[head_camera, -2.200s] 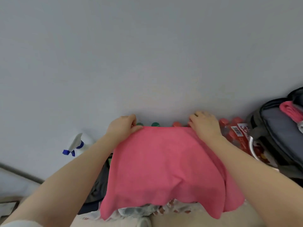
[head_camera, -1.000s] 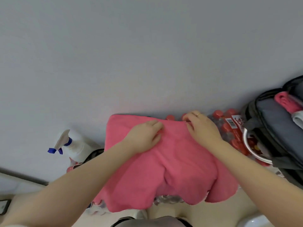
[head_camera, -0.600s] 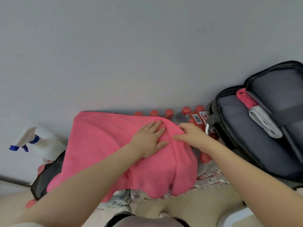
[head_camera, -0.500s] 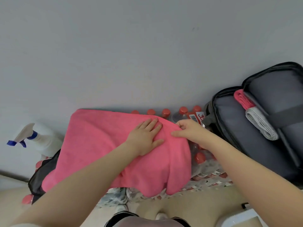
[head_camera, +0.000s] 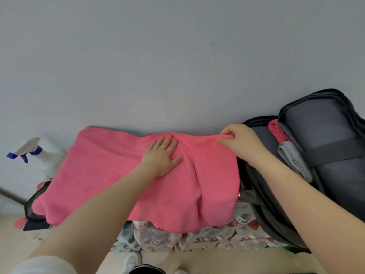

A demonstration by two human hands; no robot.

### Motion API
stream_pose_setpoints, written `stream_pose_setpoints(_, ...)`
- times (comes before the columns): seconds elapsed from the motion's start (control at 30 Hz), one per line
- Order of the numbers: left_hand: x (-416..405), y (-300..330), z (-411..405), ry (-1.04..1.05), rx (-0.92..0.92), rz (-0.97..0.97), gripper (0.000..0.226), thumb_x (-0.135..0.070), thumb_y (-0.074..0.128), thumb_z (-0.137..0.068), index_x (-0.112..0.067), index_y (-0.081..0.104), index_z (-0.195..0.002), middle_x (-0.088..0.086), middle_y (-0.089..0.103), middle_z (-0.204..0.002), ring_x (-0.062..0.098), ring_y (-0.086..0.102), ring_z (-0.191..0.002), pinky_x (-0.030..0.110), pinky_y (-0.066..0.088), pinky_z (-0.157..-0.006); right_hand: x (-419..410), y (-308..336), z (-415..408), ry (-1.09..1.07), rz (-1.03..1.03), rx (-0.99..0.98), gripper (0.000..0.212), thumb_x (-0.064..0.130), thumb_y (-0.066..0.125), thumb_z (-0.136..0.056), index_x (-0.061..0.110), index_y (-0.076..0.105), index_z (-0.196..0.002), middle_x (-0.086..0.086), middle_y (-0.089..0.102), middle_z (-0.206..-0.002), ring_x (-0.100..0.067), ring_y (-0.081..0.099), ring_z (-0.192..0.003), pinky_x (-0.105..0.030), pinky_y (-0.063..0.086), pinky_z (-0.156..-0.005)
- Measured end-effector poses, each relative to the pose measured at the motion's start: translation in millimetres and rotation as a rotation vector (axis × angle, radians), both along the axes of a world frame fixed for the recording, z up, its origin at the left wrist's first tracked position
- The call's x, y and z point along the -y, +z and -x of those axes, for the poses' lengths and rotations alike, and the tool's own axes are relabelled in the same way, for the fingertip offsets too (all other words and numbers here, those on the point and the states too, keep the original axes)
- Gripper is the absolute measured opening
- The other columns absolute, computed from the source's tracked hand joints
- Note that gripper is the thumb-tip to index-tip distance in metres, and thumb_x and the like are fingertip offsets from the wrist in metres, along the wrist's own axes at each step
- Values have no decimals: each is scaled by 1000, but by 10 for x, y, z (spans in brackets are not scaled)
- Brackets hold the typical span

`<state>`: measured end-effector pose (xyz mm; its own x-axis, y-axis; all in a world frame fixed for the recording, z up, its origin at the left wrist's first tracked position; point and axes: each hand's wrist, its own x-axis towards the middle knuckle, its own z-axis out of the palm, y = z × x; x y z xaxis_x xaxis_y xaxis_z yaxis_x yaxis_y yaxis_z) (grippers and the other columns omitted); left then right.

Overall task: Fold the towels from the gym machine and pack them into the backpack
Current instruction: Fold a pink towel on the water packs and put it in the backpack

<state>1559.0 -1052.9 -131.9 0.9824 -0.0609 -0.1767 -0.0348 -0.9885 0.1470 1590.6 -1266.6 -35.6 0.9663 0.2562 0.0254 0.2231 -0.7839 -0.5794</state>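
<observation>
Your left hand [head_camera: 161, 157] lies flat and open on the pink towel [head_camera: 122, 175], pinning its middle, while your right hand [head_camera: 240, 143] has its grip closed on the towel's far right corner, just beside the open backpack [head_camera: 325, 123]. The towel is draped over a shrink-wrapped pack of bottles [head_camera: 177, 238] against the wall, its near edge hanging loose (no fold looks finished yet). Two folded towels, one pink [head_camera: 277, 131] and one grey [head_camera: 294, 161], already sit tucked in the backpack at right. A spray bottle [head_camera: 42, 155] stands at far left. By this evidence you are midway: this towel has yet to be folded and packed.
</observation>
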Motion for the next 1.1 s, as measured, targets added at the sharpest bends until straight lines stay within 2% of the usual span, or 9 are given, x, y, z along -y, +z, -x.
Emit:
stream_pose_setpoints(0.1,-4,73,52,-4,12,176,62,-46,33,-96,-14,17,-147,8,8,-157,22,9,-144,30,4,-117,-185,-97,86,60,-215,-77,7,10,65,-79,13,66,-85,0,63,-77,-10,54,-71,-25,42,-68)
stream_pose_setpoints(0.27,-209,333,421,144,133,500,43,-23,49,-94,-10,43,-134,10,45,-140,22,49,-120,19,28,-99,-692,-224,202,216,-345,-88,19,13,66,-81,20,58,-97,7,49,-67,-4,43,-60,-18,33,-59)
stream_pose_setpoints(0.4,-703,474,630,325,199,518,35,-19,52,-91,-10,53,-125,8,55,-127,23,58,-101,21,37,-87,-1262,-162,272,334,-431,-85,21,13,69,-78,28,58,-68,11,50,-61,-2,44,-58,-20,37,-62)
stream_pose_setpoints(0.5,-1119,497,741,478,223,544,33,-20,50,-93,-14,55,-124,4,57,-127,20,58,-101,20,37,-83,-1703,-149,294,353,-414,-78,9,13,68,-79,20,66,-75,15,52,-60,9,49,-53,-7,36,-57)
stream_pose_setpoints(0.6,-1519,442,823,624,250,603,30,-18,47,-93,-16,58,-121,4,61,-120,15,56,-94,21,38,-81,-2109,-156,303,363,-408,-108,14,7,61,-81,13,71,-90,15,60,-70,11,53,-60,-4,39,-65)
stream_pose_setpoints(0.77,-2181,252,790,784,278,746,33,-8,36,-92,-11,59,-116,5,62,-114,17,60,-85,26,43,-78,-2728,-193,262,474,-243,-145,39,-7,50,-78,10,68,-107,-7,69,-100,-13,60,-91,-18,41,-89)
stream_pose_setpoints(0.9,-2596,-5,595,892,100,957,37,-8,30,-95,-8,49,-128,10,56,-123,18,55,-90,31,45,-83,-3131,-336,146,453,-127,-114,19,4,59,-82,10,72,-95,-6,71,-94,-12,59,-84,-20,40,-80)
stream_pose_setpoints(1.0,-2718,-199,453,987,-118,1149,34,-15,35,-97,-5,47,-127,11,58,-111,22,55,-90,38,46,-93,-3316,-450,72,437,-73,-109,15,8,61,-83,11,72,-92,-2,65,-84,-10,52,-81,-19,35,-73)
stream_pose_setpoints(1.1,-2793,-288,333,1033,-270,1265,35,-26,39,-97,-2,49,-120,10,58,-100,20,57,-75,33,51,-79,-3450,-533,40,401,-53,-87,13,10,62,-82,12,72,-90,-1,52,-90,-10,47,-87,-20,35,-81)
